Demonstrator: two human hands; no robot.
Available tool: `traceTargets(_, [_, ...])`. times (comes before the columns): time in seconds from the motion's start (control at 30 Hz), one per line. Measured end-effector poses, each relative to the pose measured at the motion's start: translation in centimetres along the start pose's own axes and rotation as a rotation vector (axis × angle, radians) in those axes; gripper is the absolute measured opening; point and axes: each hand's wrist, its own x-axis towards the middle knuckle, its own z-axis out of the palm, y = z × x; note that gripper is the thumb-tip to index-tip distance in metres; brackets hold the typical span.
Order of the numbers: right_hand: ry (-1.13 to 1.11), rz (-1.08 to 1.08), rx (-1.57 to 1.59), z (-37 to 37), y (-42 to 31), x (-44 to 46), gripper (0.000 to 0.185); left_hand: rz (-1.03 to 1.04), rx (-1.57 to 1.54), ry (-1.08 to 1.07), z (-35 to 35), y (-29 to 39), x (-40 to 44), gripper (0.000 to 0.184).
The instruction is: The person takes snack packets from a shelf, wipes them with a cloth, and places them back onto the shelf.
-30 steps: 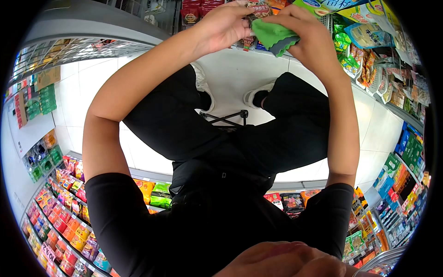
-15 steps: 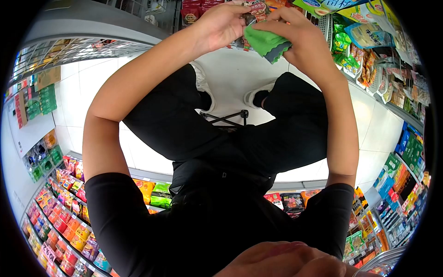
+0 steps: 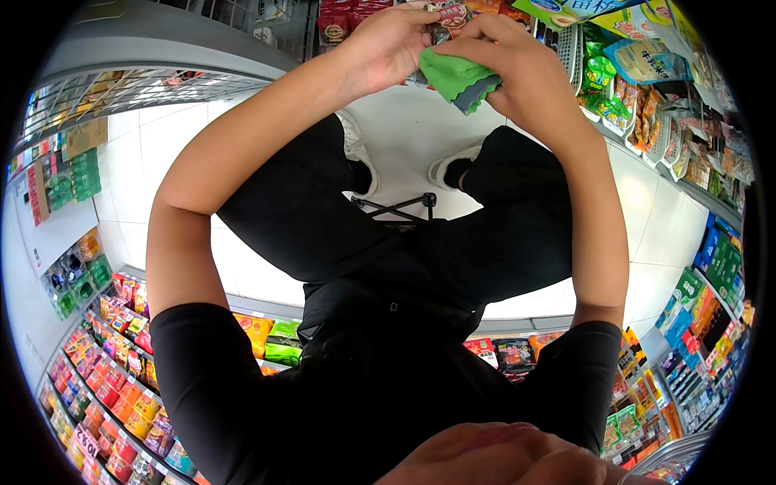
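Floor: you had pale tiles (image 3: 647, 218) beneath you, thinly jointed.
Far left: a broad grey unit (image 3: 174, 36) stood before you, wire mesh (image 3: 145, 97) beside it.
Far right: stocked shelving (image 3: 711, 202) slanted past you.
Near side: a low shelf edge (image 3: 263, 307) ran behind you.
Light: bright glare whitened the tiles to your right.

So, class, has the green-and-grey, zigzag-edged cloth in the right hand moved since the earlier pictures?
Yes: the zigzag-edged cloth has shifted leftward and slightly down in the picture, away from the white slatted plastic basket.
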Motion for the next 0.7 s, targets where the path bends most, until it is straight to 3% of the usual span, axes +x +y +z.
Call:
traceTargets(0.13, [-0.080,0.080,0.032,-1.4,1.0,-0.1,0.056,0.031,-0.057,0.017,-0.3,-0.1,0.6,0.025])
traceTargets(0.27, [0.039,0.077,-0.021,-2.0,3.2,-1.2,0.054,0.027,-0.065,0.053,-0.3,0.3,0.7,0.025])
traceTargets(0.43, [-0.041,0.065,0.054,-1.6,1.2,-0.4,0.054,-0.016,-0.026,0.085,-0.3,0.8,0.5,0.024])
traceTargets(0.7, [-0.020,0.113,0.081,-2.5,3.6,-1.2,0.058,0.037,-0.025,0.011,0.6,1.2,0.2,0.026])
